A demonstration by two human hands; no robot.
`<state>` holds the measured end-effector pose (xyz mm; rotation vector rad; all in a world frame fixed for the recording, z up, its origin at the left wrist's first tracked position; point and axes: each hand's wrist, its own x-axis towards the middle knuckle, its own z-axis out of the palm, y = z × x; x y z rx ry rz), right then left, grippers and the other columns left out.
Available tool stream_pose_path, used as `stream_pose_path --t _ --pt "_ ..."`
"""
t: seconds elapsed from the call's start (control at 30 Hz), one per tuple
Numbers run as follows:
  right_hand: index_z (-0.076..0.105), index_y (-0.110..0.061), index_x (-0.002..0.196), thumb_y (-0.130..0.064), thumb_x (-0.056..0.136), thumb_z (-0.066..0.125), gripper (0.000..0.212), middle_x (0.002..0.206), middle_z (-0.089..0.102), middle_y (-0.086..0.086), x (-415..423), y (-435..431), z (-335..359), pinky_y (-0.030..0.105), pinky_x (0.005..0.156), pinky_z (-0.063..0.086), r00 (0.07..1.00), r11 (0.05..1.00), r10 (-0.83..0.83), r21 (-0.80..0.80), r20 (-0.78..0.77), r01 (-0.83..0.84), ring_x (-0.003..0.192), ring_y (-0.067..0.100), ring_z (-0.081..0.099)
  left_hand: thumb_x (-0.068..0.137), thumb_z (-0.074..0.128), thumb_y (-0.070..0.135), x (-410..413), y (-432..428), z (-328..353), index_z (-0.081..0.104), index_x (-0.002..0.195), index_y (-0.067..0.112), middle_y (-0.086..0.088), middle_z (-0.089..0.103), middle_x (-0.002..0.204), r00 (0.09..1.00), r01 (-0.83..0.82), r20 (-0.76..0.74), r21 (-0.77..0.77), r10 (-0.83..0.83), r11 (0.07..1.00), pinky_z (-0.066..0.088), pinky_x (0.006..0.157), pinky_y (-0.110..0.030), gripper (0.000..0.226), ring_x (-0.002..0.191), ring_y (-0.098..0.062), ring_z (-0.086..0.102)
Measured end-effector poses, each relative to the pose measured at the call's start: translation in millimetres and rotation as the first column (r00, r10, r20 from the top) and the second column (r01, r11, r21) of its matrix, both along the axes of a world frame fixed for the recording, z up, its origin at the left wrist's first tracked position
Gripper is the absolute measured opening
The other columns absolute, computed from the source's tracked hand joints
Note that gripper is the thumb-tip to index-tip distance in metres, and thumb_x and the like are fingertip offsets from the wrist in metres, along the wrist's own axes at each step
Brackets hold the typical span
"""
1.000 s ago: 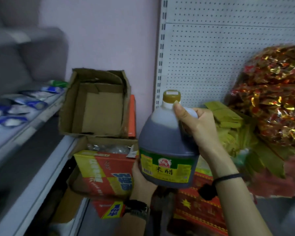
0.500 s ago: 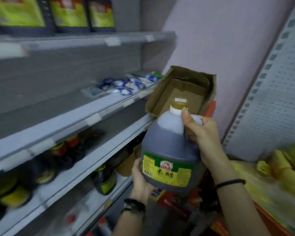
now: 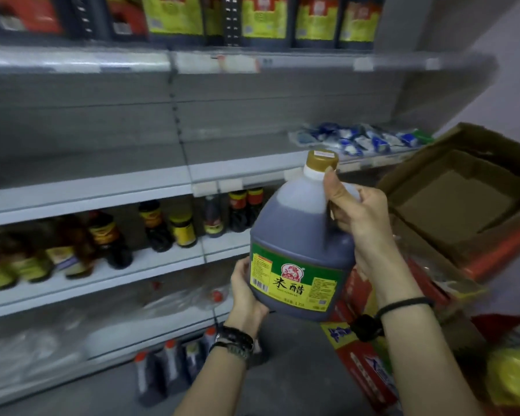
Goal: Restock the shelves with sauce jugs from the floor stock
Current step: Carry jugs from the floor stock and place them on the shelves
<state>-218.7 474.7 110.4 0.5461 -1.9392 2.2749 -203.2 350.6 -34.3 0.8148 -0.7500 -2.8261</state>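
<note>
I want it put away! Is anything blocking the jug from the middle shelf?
Nothing visible does. The jug, held by the left hand and right hand, hangs in open air before the middle shelf; blue packets lie only toward its right end.

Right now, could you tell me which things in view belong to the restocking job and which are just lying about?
Job: rice vinegar jug, gripped by the right hand at its handle, left hand under its base; similar jugs on the top shelf.
Lying about: blue sachets, open cardboard box, small sauce bottles, red cartons.
</note>
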Motion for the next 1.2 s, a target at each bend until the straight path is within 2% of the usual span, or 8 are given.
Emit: stream_pose_path --t 0.13,0.23,0.33,0.47,0.53,0.67,0.93,1.2 --pt "0.035 -0.018 0.045 -0.047 0.071 0.071 0.054 0.047 0.029 -0.004 8 -40 8 0.019 0.045 0.022 0.992 0.993 0.122 0.012 -0.033 -0.122 0.047 0.008 0.028 0.093 0.036 0.026 21 -37 10 0.058 0.072 0.011 -0.01 0.064 0.062 0.991 -0.134 -0.025 0.005 0.134 0.991 0.045 0.069 -0.034 0.034 0.053 -0.025 0.062" --pt "0.037 0.009 0.055 -0.058 0.063 0.074 0.078 0.06 0.037 0.01 17 -69 11 0.031 0.056 0.027 0.971 0.973 0.23 0.015 -0.063 -0.229 0.058 0.02 0.032 0.096 0.034 0.027 35 -61 12 0.06 0.076 0.01 -0.011 0.067 0.06 0.979 -0.197 -0.049 0.036 0.198 0.98 0.046 0.068 -0.034 0.037 0.049 -0.024 0.065" --pt "0.041 0.018 0.066 -0.069 0.054 0.072 0.093 0.07 0.047 0.015 25 -102 9 0.037 0.065 0.032 0.952 0.952 0.304 0.029 -0.042 -0.303 0.066 0.022 0.042 0.095 0.036 0.028 51 -89 8 0.059 0.074 0.01 -0.011 0.066 0.059 0.969 -0.241 -0.033 0.049 0.243 0.969 0.045 0.067 -0.034 0.036 0.052 -0.026 0.063" --pt "0.051 0.014 0.067 -0.068 0.052 0.075 0.087 0.071 0.049 0.016 35 -158 3 0.038 0.067 0.035 0.924 0.924 0.382 0.018 0.007 -0.382 0.068 0.023 0.045 0.092 0.04 0.028 71 -143 0 0.059 0.075 0.009 -0.013 0.063 0.067 0.954 -0.296 -0.024 0.064 0.298 0.953 0.045 0.069 -0.036 0.031 0.068 -0.03 0.056" --pt "0.051 0.004 0.058 -0.062 0.056 0.076 0.07 0.066 0.049 0.013 41 -191 0 0.036 0.064 0.036 0.914 0.914 0.404 0.013 0.032 -0.405 0.064 0.022 0.045 0.092 0.041 0.028 82 -177 -2 0.061 0.078 0.008 -0.014 0.064 0.07 0.946 -0.323 -0.027 0.044 0.324 0.945 0.046 0.07 -0.037 0.032 0.07 -0.031 0.057" --pt "0.035 -0.001 0.052 -0.066 0.057 0.073 0.075 0.061 0.033 0.01 55 -262 0 0.033 0.057 0.025 0.91 0.91 0.414 0.019 0.028 -0.415 0.06 0.023 0.03 0.095 0.038 0.031 102 -246 2 0.064 0.084 0.007 -0.016 0.067 0.077 0.926 -0.376 -0.031 0.015 0.377 0.926 0.047 0.075 -0.039 0.037 0.076 -0.033 0.059" --pt "0.033 -0.02 0.044 -0.052 0.063 0.067 0.05 0.045 0.033 -0.003 82 -379 4 0.026 0.051 0.028 0.889 0.889 0.457 -0.011 0.021 -0.457 0.047 0.012 0.033 0.096 0.038 0.032 129 -364 6 0.065 0.088 0.006 -0.017 0.07 0.075 0.9 -0.435 -0.032 -0.032 0.434 0.9 0.047 0.075 -0.04 0.038 0.076 -0.034 0.06" --pt "0.031 -0.023 0.038 -0.042 0.07 0.065 0.05 0.04 0.028 -0.01 94 -453 2 0.016 0.041 0.026 0.906 0.909 0.418 -0.047 0.072 -0.415 0.04 0.007 0.028 0.097 0.036 0.032 144 -439 3 0.066 0.083 0.007 -0.016 0.069 0.073 0.92 -0.393 -0.029 -0.058 0.392 0.918 0.048 0.072 -0.039 0.041 0.07 -0.031 0.062"
